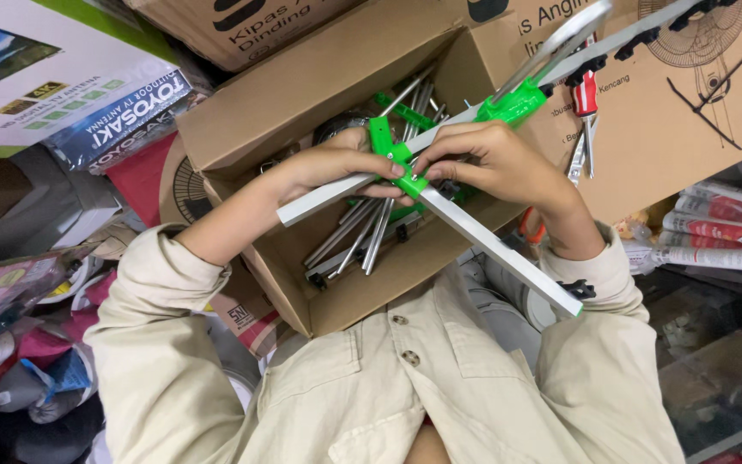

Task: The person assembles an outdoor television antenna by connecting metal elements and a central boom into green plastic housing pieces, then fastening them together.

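Note:
Both my hands meet over an open cardboard box (242,120). My left hand (341,163) grips a long grey metal bar (319,199) where it passes a green plastic clamp (398,159). My right hand (483,163) pinches the same clamp from the right, where a second grey bar (500,252) crosses and runs down to the right. Farther up the first bar sits another green bracket (513,105) with a bent metal loop. Several loose metal rods (362,236) lie inside the box beneath the hands.
A red-handled screwdriver (586,94) lies on a large printed carton (689,103) at the upper right. Sealant tubes (714,232) are stacked at the right. A colour-printed box (53,77) sits at the upper left, bags and clutter at the lower left.

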